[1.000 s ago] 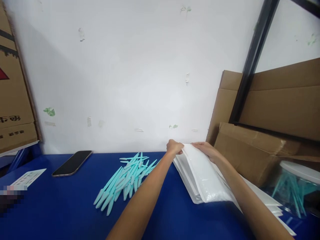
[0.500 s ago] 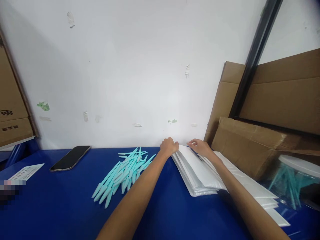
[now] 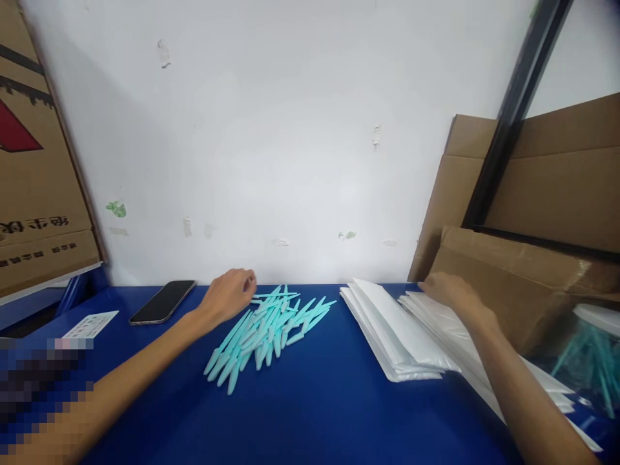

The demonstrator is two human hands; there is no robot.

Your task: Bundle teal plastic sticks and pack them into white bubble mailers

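Currently, the left hand (image 3: 231,294), fingers curled, grip hidden, is beside turquoise sticks (image 3: 264,332), lower centre; the right hand (image 3: 448,290), fingers too blurred to tell, is by white envelopes (image 3: 453,323), lower right.

head view | worn on head | faces forward, down | blue table (image 3: 310,416) near, wall (image 3: 271,135) beyond

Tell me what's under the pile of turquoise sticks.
Blue table shows around the turquoise sticks and in gaps along their near side; whatever lies beneath the overlapping middle is covered.
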